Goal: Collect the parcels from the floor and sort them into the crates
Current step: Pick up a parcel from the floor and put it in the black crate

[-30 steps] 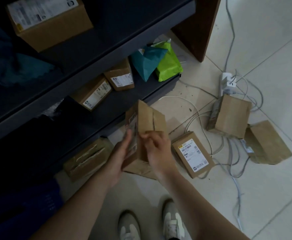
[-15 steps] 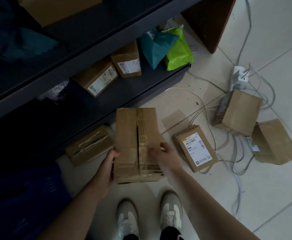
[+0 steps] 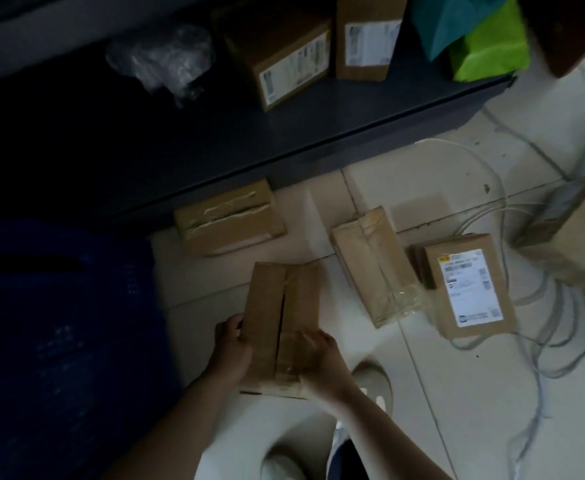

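I hold a brown taped cardboard parcel above the floor with both hands. My left hand grips its left side, and my right hand lies over its near right corner with fingers curled on it. A dark blue crate stands at the left, close to the parcel. On the floor lie a taped parcel by the shelf base, a slim parcel, a labelled parcel and a larger box at the right edge.
A dark low shelf holds two labelled boxes, a clear plastic bag and teal and green bags. White cables trail over the tiled floor at right. My shoes stand below the parcel.
The view has dropped closer to the floor and shifted left. The held parcel has come lower and toward the blue crate; a slim parcel beneath it is now uncovered.
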Demonstrator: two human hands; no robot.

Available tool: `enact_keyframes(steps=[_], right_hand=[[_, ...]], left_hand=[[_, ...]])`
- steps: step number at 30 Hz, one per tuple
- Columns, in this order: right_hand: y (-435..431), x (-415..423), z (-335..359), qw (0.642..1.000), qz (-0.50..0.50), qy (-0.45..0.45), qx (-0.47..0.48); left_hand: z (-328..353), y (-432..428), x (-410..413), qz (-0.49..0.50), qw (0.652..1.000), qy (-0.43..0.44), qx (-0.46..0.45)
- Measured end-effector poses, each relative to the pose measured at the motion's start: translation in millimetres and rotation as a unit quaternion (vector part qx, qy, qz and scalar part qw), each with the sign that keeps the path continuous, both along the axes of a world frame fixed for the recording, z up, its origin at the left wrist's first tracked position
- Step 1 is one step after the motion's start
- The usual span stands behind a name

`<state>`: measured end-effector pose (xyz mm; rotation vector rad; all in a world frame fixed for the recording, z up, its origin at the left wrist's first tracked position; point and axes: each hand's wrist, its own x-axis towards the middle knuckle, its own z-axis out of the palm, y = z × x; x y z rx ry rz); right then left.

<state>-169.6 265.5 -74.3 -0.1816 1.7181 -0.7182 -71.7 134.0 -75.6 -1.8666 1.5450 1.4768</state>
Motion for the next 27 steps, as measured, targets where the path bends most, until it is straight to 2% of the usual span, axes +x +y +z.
enact_keyframes(steps=[3, 5, 9, 15, 17, 18, 20, 22, 24, 27], right_hand=[[5.5, 7.8, -11.4, 0.995, -0.087, -0.039, -0.012], [11.1, 11.5, -19.6, 0.993, -0.108, -0.051, -0.017], [9.4, 13.6, -30.6, 0.989, -0.142, 0.015, -0.036], [7.6, -13.9, -25.9, 0.988, -0.141, -0.01, -0.062], [5.4, -26.0, -14.6, 0.986, -0.148, 0.044, -0.061], [4.8, -32.6, -9.7, 0.98, -0.145, 0.129, -0.046], [5.0, -48.8, -7.4, 0.939, -0.15, 0.309, -0.021], [6.9, -75.4, -14.3, 0.89, -0.192, 0.414, 0.017], [9.8, -108.4, -23.3, 0.879, -0.192, 0.428, 0.091], [14.5, -145.3, -38.7, 0.932, -0.132, 0.301, 0.156]], left_hand=[[-40.6, 2.2, 10.7, -0.021, 0.999, 0.004, -0.023], [-58.8, 4.3, 10.5, -0.01, 1.0, 0.007, -0.023], [-41.3, 15.8, -14.0, -0.019, 0.999, 0.04, -0.011], [-33.1, 25.2, -28.5, 0.038, 0.996, 0.054, 0.054], [-27.1, 26.3, -42.1, 0.005, 1.0, 0.015, 0.01], [-27.9, 27.1, -50.0, -0.02, 0.999, -0.005, -0.036], [-26.3, 29.4, -75.0, -0.028, 0.994, 0.031, -0.104], [-30.4, 33.9, -107.3, -0.032, 0.991, 0.084, -0.095], [-39.6, 38.6, -143.1, -0.033, 0.992, 0.112, -0.043], [-55.7, 49.5, -184.3, 0.047, 0.99, 0.133, 0.026]])
